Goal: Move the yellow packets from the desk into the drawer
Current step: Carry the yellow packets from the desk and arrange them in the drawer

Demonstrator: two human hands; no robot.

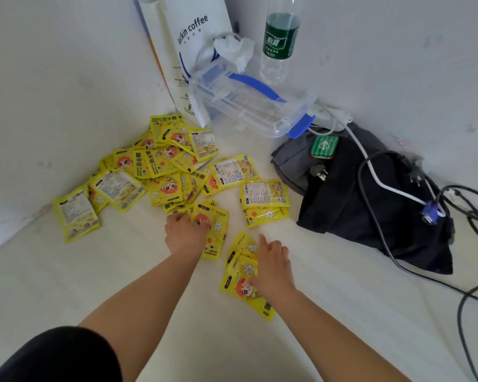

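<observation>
Several yellow hand-warmer packets (160, 172) lie in a loose heap on the white desk (94, 271), spreading from the back left corner toward the middle. My left hand (184, 232) reaches into the near edge of the heap, and its curled fingers grip the top left of one packet (217, 232). My right hand (272, 264) holds a small fanned stack of packets (242, 267) low over the desk, index finger straight and the other fingers curled. Two more packets (264, 199) lie stacked just beyond it. No drawer is in view.
A clear plastic box with blue clips (249, 103), a white paper coffee bag (188, 51) and a water bottle (279, 42) stand at the back. A dark bag (356, 205) with a green tin (324, 147) and cables (398, 188) fills the right side.
</observation>
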